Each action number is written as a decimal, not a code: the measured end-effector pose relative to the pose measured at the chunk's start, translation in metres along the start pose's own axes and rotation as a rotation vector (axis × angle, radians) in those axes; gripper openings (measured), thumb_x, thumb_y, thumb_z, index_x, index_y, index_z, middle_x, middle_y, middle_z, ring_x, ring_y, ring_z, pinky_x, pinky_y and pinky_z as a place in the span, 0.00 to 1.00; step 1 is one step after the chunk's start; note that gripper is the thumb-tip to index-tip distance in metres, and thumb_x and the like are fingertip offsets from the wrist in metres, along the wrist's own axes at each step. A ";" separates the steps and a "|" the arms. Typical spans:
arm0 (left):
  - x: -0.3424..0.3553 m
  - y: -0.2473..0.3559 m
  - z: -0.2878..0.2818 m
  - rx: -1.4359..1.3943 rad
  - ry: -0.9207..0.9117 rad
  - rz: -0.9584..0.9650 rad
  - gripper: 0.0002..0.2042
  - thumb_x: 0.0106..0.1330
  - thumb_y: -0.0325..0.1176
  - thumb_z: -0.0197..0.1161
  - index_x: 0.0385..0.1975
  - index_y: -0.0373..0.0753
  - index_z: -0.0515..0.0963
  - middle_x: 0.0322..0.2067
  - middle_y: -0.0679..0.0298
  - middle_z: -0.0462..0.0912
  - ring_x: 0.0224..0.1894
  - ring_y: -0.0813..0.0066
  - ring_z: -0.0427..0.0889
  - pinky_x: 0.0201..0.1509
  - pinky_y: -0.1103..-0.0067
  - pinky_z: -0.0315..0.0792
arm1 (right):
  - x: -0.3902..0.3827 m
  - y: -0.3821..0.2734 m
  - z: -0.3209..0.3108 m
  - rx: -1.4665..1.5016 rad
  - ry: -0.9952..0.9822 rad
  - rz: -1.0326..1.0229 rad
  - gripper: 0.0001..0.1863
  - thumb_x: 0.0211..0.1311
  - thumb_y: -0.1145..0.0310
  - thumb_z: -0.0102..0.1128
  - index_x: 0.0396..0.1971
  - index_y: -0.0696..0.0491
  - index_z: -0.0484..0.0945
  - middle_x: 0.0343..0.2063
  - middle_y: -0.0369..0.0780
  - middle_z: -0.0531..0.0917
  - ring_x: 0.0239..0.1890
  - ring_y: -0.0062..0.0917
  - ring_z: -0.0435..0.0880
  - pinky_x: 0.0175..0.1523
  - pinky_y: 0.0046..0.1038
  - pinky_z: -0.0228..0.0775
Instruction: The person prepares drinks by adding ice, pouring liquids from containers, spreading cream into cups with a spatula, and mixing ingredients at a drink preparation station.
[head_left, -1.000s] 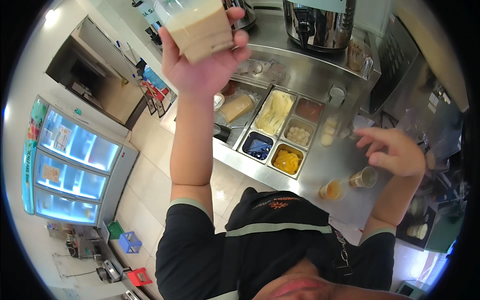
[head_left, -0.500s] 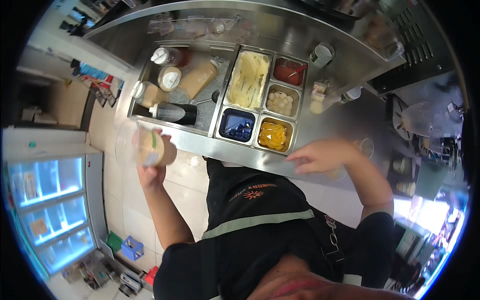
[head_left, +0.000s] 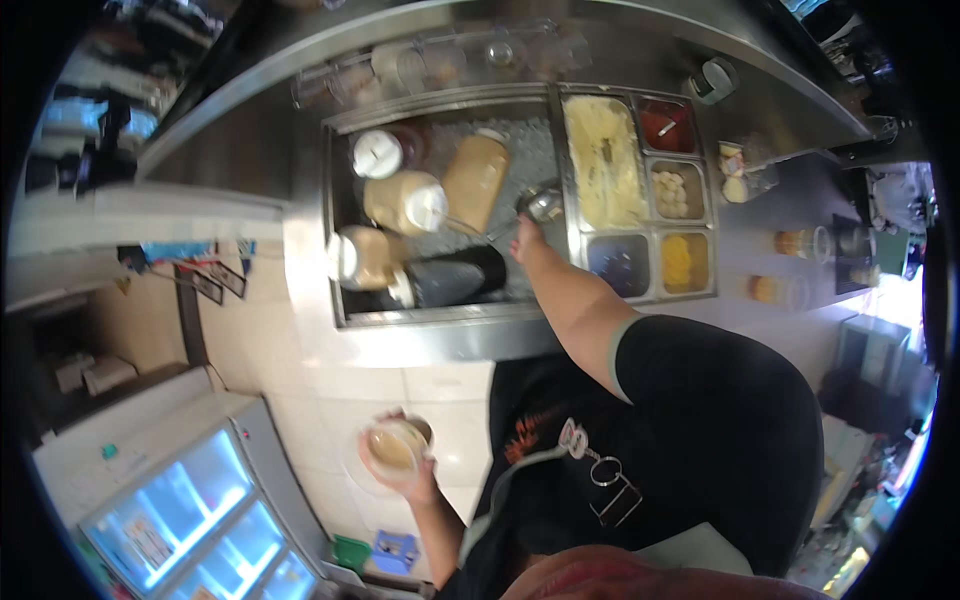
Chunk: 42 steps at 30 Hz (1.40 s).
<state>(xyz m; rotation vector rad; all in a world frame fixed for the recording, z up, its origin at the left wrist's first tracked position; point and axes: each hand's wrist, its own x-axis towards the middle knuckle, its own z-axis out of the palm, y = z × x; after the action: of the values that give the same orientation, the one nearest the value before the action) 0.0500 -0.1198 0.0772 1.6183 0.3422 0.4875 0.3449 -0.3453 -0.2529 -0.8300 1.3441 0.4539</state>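
While the left hand wraps its fingers around a clear cup of beige drink, that cup appears over the tiled floor, clear of the worktop. Up and to the right of those fingers, the right hand reaches into a bin of ice, its fingers at a metal scoop; blur hides whether they grip it. Near the right fingers, on their left, a beige bottle lies on the ice, with a white-lidded jug beyond it. Below and left of them, a dark bottle lies on its side. To their right is a pan of pale yellow cream, then a pan of white balls; well apart, farther right, stand two cups.
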 end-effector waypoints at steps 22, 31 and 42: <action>0.031 -0.011 -0.012 0.286 0.100 -0.074 0.53 0.50 0.67 0.71 0.65 0.36 0.52 0.56 0.51 0.68 0.52 0.51 0.76 0.59 0.61 0.70 | 0.170 -0.027 0.030 -0.094 0.174 -0.026 0.12 0.67 0.64 0.47 0.38 0.58 0.73 0.23 0.47 0.77 0.18 0.34 0.76 0.21 0.40 0.68; 0.029 -0.017 -0.025 0.102 0.028 -0.125 0.55 0.43 0.51 0.82 0.67 0.44 0.50 0.56 0.52 0.70 0.58 0.52 0.74 0.65 0.58 0.68 | 0.068 0.012 -0.021 -0.313 0.216 -0.830 0.25 0.61 0.69 0.51 0.56 0.66 0.63 0.44 0.59 0.80 0.45 0.50 0.83 0.49 0.41 0.76; 0.120 -0.119 0.049 0.230 -0.429 -0.061 0.45 0.43 0.32 0.80 0.63 0.32 0.62 0.55 0.52 0.73 0.59 0.61 0.73 0.63 0.70 0.68 | -0.238 -0.048 -0.088 -0.748 -0.421 -0.709 0.15 0.62 0.73 0.50 0.49 0.53 0.67 0.21 0.35 0.74 0.18 0.17 0.71 0.19 0.22 0.61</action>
<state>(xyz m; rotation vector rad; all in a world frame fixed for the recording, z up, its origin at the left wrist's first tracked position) 0.1856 -0.0905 -0.0312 1.8778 0.1262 0.0471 0.2734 -0.4019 -0.0110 -1.6384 0.4036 0.5238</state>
